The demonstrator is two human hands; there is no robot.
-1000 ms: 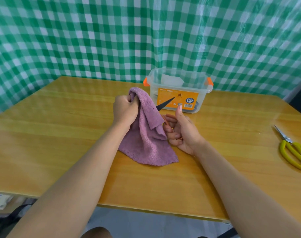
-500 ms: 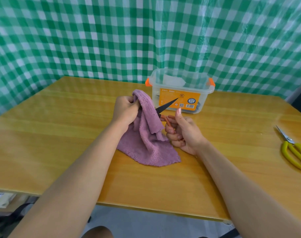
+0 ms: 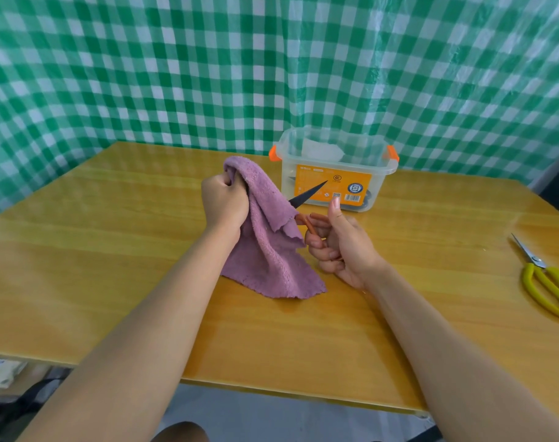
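My left hand grips the top of a purple cloth and holds it up; the cloth's lower edge lies on the wooden table. My right hand holds a pair of scissors by their orange handles, thumb pointing up. The dark blades stick out from behind the cloth and point up and to the right, toward the box. Part of the scissors is hidden by the cloth.
A clear plastic box with orange clips and an orange label stands at the back of the table. Yellow-handled scissors lie near the right edge. A green checked curtain hangs behind the table.
My left hand with the cloth has shifted slightly along the blades; the cloth's folds have changed shape. The right hand stays in much the same place.
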